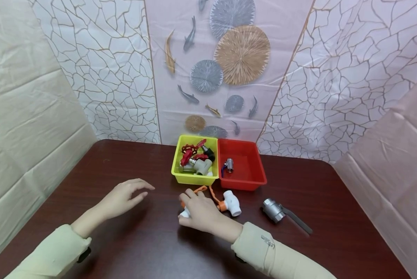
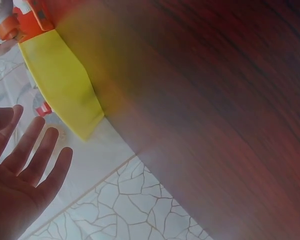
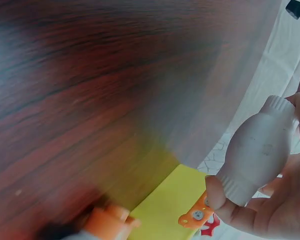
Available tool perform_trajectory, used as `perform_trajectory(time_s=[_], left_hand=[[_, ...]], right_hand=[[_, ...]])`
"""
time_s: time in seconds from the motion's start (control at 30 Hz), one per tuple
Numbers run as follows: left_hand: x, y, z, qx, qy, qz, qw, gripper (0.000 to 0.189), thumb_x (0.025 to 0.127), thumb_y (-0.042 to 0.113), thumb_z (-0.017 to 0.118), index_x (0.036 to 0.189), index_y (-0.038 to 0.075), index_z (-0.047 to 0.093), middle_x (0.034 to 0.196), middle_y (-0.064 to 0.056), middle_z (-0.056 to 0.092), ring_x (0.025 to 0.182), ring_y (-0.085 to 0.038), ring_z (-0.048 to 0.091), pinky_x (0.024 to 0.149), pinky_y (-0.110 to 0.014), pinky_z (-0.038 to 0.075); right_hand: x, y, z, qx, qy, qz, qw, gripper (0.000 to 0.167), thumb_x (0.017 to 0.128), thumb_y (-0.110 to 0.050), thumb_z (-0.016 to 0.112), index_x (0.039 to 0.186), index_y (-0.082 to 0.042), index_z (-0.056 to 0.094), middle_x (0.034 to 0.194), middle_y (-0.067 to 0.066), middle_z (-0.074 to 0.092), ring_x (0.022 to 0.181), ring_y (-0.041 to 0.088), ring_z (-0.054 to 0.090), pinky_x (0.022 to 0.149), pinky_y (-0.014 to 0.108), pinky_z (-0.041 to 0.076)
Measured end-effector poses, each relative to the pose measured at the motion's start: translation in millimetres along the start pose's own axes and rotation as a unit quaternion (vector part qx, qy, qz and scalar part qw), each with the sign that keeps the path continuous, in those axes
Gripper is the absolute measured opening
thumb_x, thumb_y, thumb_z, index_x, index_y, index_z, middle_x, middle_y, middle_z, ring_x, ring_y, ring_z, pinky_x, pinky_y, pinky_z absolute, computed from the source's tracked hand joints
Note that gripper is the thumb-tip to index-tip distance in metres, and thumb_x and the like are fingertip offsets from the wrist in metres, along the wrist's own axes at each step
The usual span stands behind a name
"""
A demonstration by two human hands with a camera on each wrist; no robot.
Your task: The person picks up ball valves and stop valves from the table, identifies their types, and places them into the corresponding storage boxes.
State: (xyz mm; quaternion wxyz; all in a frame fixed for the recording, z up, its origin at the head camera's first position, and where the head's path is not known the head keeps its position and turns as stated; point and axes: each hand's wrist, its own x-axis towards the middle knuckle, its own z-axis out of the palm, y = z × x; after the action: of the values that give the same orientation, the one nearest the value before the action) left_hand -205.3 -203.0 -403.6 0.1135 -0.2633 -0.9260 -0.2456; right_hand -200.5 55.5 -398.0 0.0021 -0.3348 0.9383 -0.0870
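Observation:
My right hand (image 1: 205, 212) grips a white plastic ball valve (image 3: 260, 150) with an orange lever handle. The right wrist view shows its white body between thumb and fingers; from the head view the hand covers most of it. Beside that hand, a second white ball valve (image 1: 232, 203) with an orange handle lies on the table. Over the left part of the table hovers my left hand (image 1: 124, 197), fingers loosely bent and nothing in them.
Behind the hands stands a yellow bin (image 1: 195, 179) with several red-handled and grey valves inside. Against its right side is a red bin (image 1: 243, 185) holding a small metal valve (image 1: 230, 165) with a blue handle. A large metal ball valve (image 1: 274, 210) with a dark lever lies right.

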Motion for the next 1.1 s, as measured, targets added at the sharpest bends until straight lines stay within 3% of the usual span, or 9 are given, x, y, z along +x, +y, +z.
perform_trajectory(time_s=[0.3, 0.53, 0.7, 0.97, 1.1], left_hand=[[4.7, 4.0, 6.5, 0.002, -0.006, 0.018, 0.9998, 0.021, 0.087, 0.009, 0.064, 0.108, 0.013, 0.068, 0.105, 0.003, 0.068, 0.101, -0.017, 0.063, 0.086, -0.04, 0.051], [26.1, 20.4, 16.1, 0.012, -0.042, 0.053, 0.9976, 0.025, 0.09, 0.018, 0.063, 0.114, 0.014, 0.066, 0.109, 0.002, 0.067, 0.105, -0.018, 0.062, 0.09, -0.041, 0.05], [42.5, 35.7, 22.9, 0.013, -0.059, 0.062, 0.9962, 0.025, 0.09, 0.02, 0.063, 0.114, 0.014, 0.066, 0.11, -0.001, 0.066, 0.105, -0.019, 0.061, 0.09, -0.042, 0.05], [70.3, 52.7, 57.3, -0.019, -0.053, 0.11, 0.9924, 0.02, 0.09, 0.012, 0.06, 0.109, 0.008, 0.067, 0.108, -0.004, 0.068, 0.105, -0.021, 0.061, 0.092, -0.039, 0.048], [88.7, 62.7, 75.2, -0.041, -0.045, 0.118, 0.9911, 0.019, 0.09, 0.01, 0.06, 0.108, 0.006, 0.067, 0.106, -0.004, 0.068, 0.103, -0.019, 0.062, 0.09, -0.037, 0.049]], right_hand=[[-13.2, 13.3, -15.2, 0.014, 0.016, 0.005, 0.9998, 0.046, 0.081, -0.037, 0.065, 0.12, -0.014, 0.057, 0.111, -0.001, 0.056, 0.085, 0.02, 0.054, 0.055, 0.024, 0.042], [-15.2, 24.4, -33.7, 0.025, 0.029, 0.019, 0.9991, 0.049, 0.081, -0.037, 0.066, 0.123, -0.013, 0.058, 0.119, 0.003, 0.056, 0.092, 0.021, 0.055, 0.071, 0.032, 0.052], [-19.8, 35.2, -45.6, 0.03, 0.045, 0.039, 0.9978, 0.051, 0.079, -0.036, 0.069, 0.123, -0.012, 0.058, 0.119, 0.004, 0.056, 0.093, 0.021, 0.055, 0.07, 0.033, 0.053], [-22.2, 57.9, -62.2, 0.017, 0.096, 0.063, 0.9932, 0.048, 0.08, -0.033, 0.069, 0.121, -0.012, 0.058, 0.12, 0.006, 0.057, 0.093, 0.025, 0.057, 0.064, 0.033, 0.053], [-22.3, 69.4, -68.4, 0.027, 0.122, 0.074, 0.9894, 0.047, 0.079, -0.03, 0.07, 0.121, -0.011, 0.058, 0.121, 0.008, 0.056, 0.093, 0.027, 0.058, 0.062, 0.034, 0.053]])
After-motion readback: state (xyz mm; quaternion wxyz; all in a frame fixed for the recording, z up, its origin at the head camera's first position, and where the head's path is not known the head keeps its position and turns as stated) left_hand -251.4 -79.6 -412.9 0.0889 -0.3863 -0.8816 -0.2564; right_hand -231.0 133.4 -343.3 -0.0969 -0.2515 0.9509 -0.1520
